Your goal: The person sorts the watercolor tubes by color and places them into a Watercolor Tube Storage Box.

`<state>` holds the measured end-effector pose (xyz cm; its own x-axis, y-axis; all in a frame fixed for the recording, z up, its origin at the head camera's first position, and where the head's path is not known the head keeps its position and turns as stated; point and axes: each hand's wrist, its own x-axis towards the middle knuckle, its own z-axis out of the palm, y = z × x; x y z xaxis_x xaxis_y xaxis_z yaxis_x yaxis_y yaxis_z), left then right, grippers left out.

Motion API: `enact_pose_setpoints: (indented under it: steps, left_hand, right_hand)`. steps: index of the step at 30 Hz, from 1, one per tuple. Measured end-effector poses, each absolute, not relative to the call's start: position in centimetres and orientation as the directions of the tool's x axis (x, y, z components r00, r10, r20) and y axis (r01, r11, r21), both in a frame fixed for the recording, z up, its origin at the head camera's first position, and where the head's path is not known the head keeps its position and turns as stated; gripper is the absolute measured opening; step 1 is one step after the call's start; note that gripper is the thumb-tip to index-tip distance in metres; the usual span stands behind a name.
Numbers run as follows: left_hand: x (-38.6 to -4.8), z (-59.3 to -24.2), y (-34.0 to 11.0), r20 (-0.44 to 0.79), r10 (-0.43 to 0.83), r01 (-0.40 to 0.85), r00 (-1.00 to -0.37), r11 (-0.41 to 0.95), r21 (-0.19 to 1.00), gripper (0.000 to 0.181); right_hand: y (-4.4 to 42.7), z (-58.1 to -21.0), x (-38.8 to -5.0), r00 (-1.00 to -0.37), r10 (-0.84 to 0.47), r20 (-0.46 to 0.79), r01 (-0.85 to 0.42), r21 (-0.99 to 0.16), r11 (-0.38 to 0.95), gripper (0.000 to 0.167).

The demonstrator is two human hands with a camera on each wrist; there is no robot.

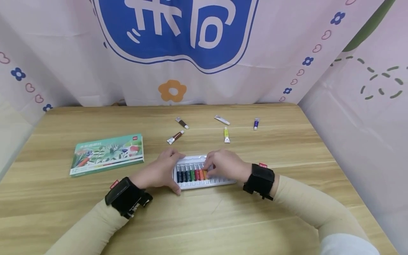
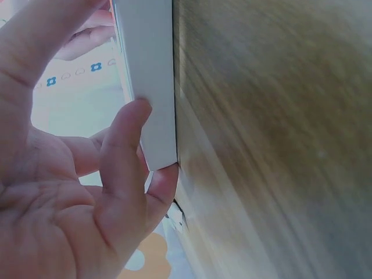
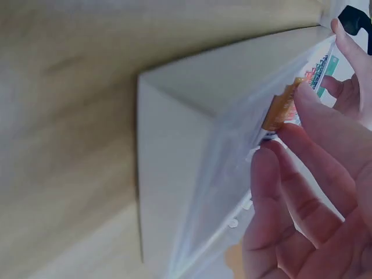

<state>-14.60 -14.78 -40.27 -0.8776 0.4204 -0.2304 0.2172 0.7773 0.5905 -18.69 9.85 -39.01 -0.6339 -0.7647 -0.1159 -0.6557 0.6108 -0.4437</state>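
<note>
A white plastic tray (image 1: 192, 187) lies on the table with a row of paint tubes (image 1: 192, 175) in its left part, from dark blue through green and red to orange. My left hand (image 1: 159, 170) grips the tray's left end, thumb at the front and fingers at the back. In the left wrist view its fingers bend against the tray's side (image 2: 148, 52). Over the tray's middle, my right hand (image 1: 227, 165) pinches an ochre-orange paint tube (image 3: 281, 107) lying at the slots. The right hand hides part of the tray's right half in the head view.
Behind the tray lie loose paint tubes: a dark brown one (image 1: 182, 123), a reddish-brown one (image 1: 175, 137), a white one (image 1: 222, 119), a yellow one (image 1: 226, 134) and a violet one (image 1: 256, 124). A green paint box (image 1: 108, 154) lies at the left. A printed curtain (image 1: 134, 85) hangs behind the table.
</note>
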Motion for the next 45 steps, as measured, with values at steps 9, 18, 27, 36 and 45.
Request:
enact_pose_setpoints:
  steps: [9, 18, 27, 36, 45]
  left_hand:
    - [-14.5, -40.0, -14.9, -0.220, 0.415, 0.221, -0.883, 0.781, 0.584, 0.117]
    - [-14.4, -40.5, -14.8, -0.219, 0.396, 0.209, -0.892, 0.789, 0.578, 0.115]
    - [-14.2, -40.8, -14.7, -0.216, 0.381, 0.195, -0.899, 0.790, 0.581, 0.114]
    - [-14.5, -40.3, -14.8, -0.211, 0.374, 0.192, -0.903, 0.791, 0.581, 0.116]
    - [-14.3, -40.3, -14.8, -0.217, 0.386, 0.197, -0.897, 0.787, 0.585, 0.116]
  right_hand:
    - [11.0, -38.8, -21.2, -0.465, -0.873, -0.144, -0.674, -0.582, 0.455, 0.023]
    - [13.1, -39.9, -27.1, -0.566, -0.824, -0.028, -0.576, -0.702, 0.419, 0.015]
    - [14.6, -40.2, -31.1, -0.579, -0.814, -0.032, -0.659, -0.570, 0.491, 0.024]
    - [15.8, -39.1, -31.3, -0.585, -0.810, -0.023, -0.756, -0.346, 0.556, 0.021]
    - [17.0, -39.7, -29.5, -0.630, -0.773, 0.075, -0.740, -0.358, 0.569, 0.018]
